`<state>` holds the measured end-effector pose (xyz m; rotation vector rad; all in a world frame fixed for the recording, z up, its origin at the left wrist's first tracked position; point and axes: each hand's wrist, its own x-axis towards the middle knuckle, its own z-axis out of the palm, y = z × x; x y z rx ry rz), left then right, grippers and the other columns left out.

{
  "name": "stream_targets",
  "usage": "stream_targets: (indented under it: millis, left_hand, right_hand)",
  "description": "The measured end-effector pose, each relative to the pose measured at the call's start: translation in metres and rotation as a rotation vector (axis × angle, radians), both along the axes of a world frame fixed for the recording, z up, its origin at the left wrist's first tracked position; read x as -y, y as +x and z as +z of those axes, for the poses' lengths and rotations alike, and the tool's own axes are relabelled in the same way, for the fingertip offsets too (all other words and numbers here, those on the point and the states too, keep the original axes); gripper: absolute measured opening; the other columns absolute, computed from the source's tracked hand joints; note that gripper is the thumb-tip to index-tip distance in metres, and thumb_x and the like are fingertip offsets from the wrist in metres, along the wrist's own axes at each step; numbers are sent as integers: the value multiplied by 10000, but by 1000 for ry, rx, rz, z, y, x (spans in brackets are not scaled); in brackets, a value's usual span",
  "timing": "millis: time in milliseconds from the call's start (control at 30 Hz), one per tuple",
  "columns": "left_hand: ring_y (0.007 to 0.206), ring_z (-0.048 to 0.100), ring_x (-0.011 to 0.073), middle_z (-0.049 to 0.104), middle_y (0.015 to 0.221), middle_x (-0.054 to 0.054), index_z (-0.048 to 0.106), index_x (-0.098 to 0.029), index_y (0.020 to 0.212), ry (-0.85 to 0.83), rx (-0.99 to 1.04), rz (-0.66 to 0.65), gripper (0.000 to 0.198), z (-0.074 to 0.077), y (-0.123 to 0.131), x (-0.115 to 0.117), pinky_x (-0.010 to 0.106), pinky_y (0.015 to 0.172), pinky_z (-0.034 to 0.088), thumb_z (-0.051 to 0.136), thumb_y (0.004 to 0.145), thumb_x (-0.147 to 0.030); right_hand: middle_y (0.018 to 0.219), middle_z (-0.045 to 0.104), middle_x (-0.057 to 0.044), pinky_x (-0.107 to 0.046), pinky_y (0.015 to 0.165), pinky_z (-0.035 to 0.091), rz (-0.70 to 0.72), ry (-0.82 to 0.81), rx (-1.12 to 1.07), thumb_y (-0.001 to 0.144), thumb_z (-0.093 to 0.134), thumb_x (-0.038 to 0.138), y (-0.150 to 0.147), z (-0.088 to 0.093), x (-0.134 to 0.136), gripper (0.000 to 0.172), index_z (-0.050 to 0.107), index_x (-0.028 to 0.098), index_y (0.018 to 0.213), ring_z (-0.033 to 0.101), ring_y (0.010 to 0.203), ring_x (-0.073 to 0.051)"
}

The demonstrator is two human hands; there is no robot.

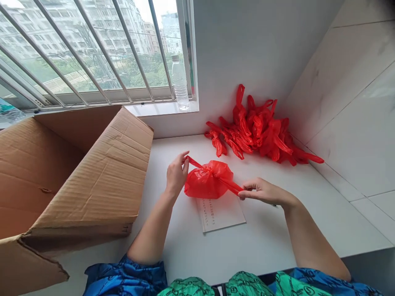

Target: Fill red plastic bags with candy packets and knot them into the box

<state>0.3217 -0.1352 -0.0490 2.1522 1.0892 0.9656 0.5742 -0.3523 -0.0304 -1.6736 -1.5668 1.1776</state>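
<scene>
A full red plastic bag point(203, 183) rests on the white table, partly over a sheet of paper point(224, 216) with columns of handwritten marks. Its two handles cross in a knot at the top. My left hand point(178, 172) pinches one handle and stretches it up to the left. With the other handle between its fingers, my right hand point(262, 191) pulls down to the right. Both handles look taut. What the bag contains is hidden.
A big open cardboard box point(101, 176) stands on the left. Behind the bag, a pile of knotted red plastic bags point(256, 131) lies against the wall. A clear water bottle point(180, 84) is on the sill of the barred window. Part of a pen-like object point(274, 205) shows beneath my right wrist.
</scene>
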Motion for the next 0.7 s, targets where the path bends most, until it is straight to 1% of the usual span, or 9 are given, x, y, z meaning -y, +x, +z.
stream_targets:
  millis: [67, 100, 167, 267, 333, 433, 533, 600, 700]
  left_hand:
    - [1022, 672, 238, 698, 1202, 111, 361, -217, 1526, -85, -49, 9, 609, -2, -9, 9, 375, 892, 494, 476, 979, -458]
    - [1071, 662, 254, 669, 1267, 132, 311, -212, 1550, -132, -88, 7, 664, -2, -14, 13, 389, 910, 490, 455, 979, -518]
    - [1185, 616, 290, 610, 1364, 159, 420, -202, 1493, -200, -192, -23, 655, 0, -17, 21, 414, 961, 472, 380, 980, -606]
    - [1312, 520, 338, 557, 1424, 167, 567, -206, 1360, -177, -338, -101, 634, 1, -5, 31, 482, 1058, 408, 355, 964, -654]
    - [1372, 458, 346, 506, 1476, 155, 547, -226, 1370, -52, -394, -178, 581, -3, 9, 36, 559, 1139, 302, 429, 955, -616]
    - [1456, 356, 306, 443, 1540, 120, 512, -251, 1390, 173, -450, -289, 450, -19, 21, 40, 588, 1207, 153, 465, 984, -438]
    - [1497, 291, 272, 377, 1587, 114, 415, -236, 1478, 240, -492, -297, 487, -45, 17, 39, 543, 1223, 173, 408, 1003, -343]
    - [1515, 250, 264, 306, 1621, 117, 331, -212, 1533, 228, -510, -283, 551, -61, 11, 38, 519, 1227, 193, 394, 1006, -359]
    - [1527, 218, 258, 253, 1637, 126, 298, -176, 1552, 206, -542, -264, 593, -77, 7, 38, 501, 1234, 194, 389, 1007, -389]
  right_hand:
    - [972, 708, -67, -350, 738, 515, -78, 49, -27, 910, 594, 541, 9, -7, 2, 375, 721, 217, 1048, 656, 868, -232]
    - [1101, 701, -91, -394, 816, 530, -160, 124, 23, 893, 616, 536, 12, -11, 0, 417, 690, 228, 1164, 662, 979, -266]
    - [1378, 586, -115, -486, 982, 490, -280, 314, 240, 849, 674, 512, 11, -17, -10, 598, 555, 267, 1382, 574, 1230, -325]
    - [1624, 294, -100, -521, 1182, 300, -143, 564, 532, 856, 673, 486, -6, -29, -39, 865, 246, 277, 1579, 285, 1488, -311]
    - [1634, 266, -127, -517, 1227, 206, -21, 689, 608, 893, 618, 518, -22, -39, -63, 905, 142, 225, 1605, 225, 1515, -289]
    - [1535, 439, -180, -553, 1226, 173, 13, 720, 683, 956, 517, 514, -40, -60, -91, 867, 75, 154, 1609, 337, 1470, -290]
    - [1488, 496, -191, -563, 1203, 231, -34, 700, 749, 975, 480, 516, -50, -81, -101, 780, 196, 133, 1593, 390, 1436, -316]
    - [1529, 452, -166, -576, 1196, 240, -53, 689, 799, 973, 471, 543, -53, -93, -101, 729, 301, 155, 1566, 334, 1464, -337]
    - [1583, 381, -123, -590, 1206, 212, -46, 646, 840, 969, 442, 601, -55, -103, -99, 736, 341, 164, 1552, 270, 1491, -341]
